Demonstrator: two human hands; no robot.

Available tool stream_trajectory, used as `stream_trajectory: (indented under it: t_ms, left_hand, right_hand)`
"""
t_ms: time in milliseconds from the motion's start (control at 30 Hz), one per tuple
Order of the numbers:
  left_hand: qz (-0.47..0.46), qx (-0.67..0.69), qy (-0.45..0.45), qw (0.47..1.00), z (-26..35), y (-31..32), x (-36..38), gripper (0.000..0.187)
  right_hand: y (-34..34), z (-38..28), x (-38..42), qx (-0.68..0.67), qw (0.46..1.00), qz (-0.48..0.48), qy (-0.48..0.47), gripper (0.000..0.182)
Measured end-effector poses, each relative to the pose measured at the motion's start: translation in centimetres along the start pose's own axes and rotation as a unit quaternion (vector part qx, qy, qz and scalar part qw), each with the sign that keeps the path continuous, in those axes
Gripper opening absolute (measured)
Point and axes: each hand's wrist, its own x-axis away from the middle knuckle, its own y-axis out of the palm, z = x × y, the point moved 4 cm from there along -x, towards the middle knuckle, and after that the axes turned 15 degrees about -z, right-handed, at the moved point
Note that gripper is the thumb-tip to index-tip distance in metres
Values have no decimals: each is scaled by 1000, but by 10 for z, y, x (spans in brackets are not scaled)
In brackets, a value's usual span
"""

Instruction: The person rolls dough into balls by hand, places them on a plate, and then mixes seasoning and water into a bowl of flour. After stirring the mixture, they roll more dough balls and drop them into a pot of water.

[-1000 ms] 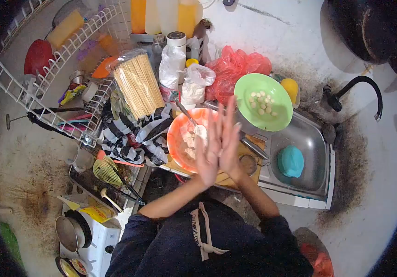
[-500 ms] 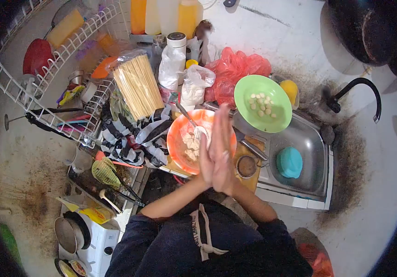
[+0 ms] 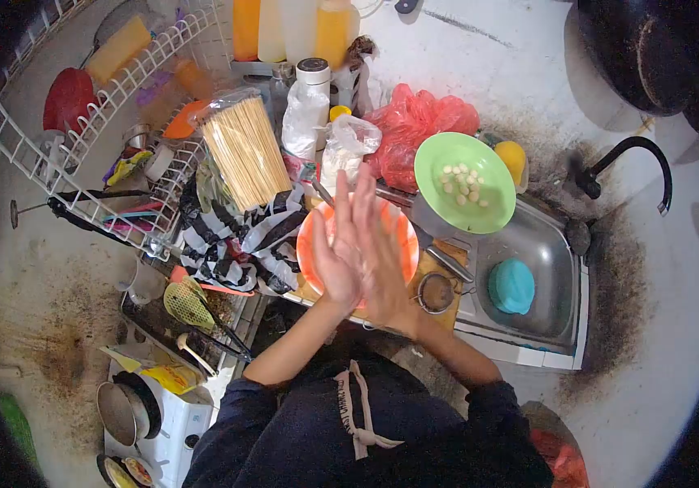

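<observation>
My left hand [image 3: 338, 262] and my right hand [image 3: 384, 276] meet palm to palm above the orange-and-white bowl [image 3: 307, 256]. Both sets of fingers stretch out straight and point away from me. Whatever may lie between the palms is hidden. My hands cover most of the bowl, including its contents, and a spoon handle [image 3: 322, 192] sticks out past its far rim. To the right, a light green plate [image 3: 435, 163] holds several small pale balls [image 3: 463, 183] and rests over the sink's near-left corner.
A steel sink [image 3: 557, 317] with a turquoise container [image 3: 511, 286] lies right, under a black faucet [image 3: 626, 146]. A knife handle [image 3: 449, 264] and a round strainer [image 3: 436, 293] lie beside the bowl. Bamboo skewers [image 3: 245, 150], a striped bag [image 3: 272, 244] and a white stove [image 3: 174, 415] are left.
My hands have shifted slightly left and against each other, with the left fingers now more visible and spread. The pale lumps seen in the bowl earlier are now covered by my hands.
</observation>
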Motion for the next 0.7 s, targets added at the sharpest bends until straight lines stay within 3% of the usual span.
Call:
stream_trajectory:
  t_ms: [100,167,200,233,267,300,367,400,433,500,567,633,700]
  left_hand:
    - [15,-85,-60,994,-19,1,19,69]
    - [-26,-206,-132,969,-35,-7,26,64]
    - [-63,-243,-82,965,-46,-31,22,66]
    - [-66,-241,-83,965,-36,-26,11,66]
    - [-52,-115,-33,991,-15,-12,-2,66]
    - [-35,13,19,999,0,-2,-9,67]
    - [-54,39,14,998,8,9,-9,68]
    - [-72,65,9,995,8,13,-7,69]
    - [-74,67,8,995,1,12,0,69]
    - [-68,-153,-79,983,-18,7,18,68]
    - [-49,-180,-117,975,-21,-1,16,66]
    - [-69,-39,15,997,-22,-24,-3,67]
    - [-42,-57,38,997,10,-3,-11,69]
  right_hand:
    - [-1,-9,-10,26,998,44,30,63]
    - [-3,-18,-19,53,993,90,61,64]
    - [-4,-21,-20,66,988,114,78,64]
    - [-6,-21,-20,80,982,139,96,65]
    - [3,-23,-10,-22,999,-8,23,70]
    - [-1,-17,-6,-21,999,-6,23,70]
    - [-7,-4,-6,4,1000,-18,17,74]
    - [-10,20,-9,34,999,31,19,71]
    - [-15,12,-11,36,999,32,20,71]
    - [-38,-23,-25,7,994,107,21,69]
    - [-31,-31,-20,-12,989,146,25,69]
    - [10,-22,-3,1,1000,-10,-8,74]
    - [18,3,4,2,1000,-10,-16,76]
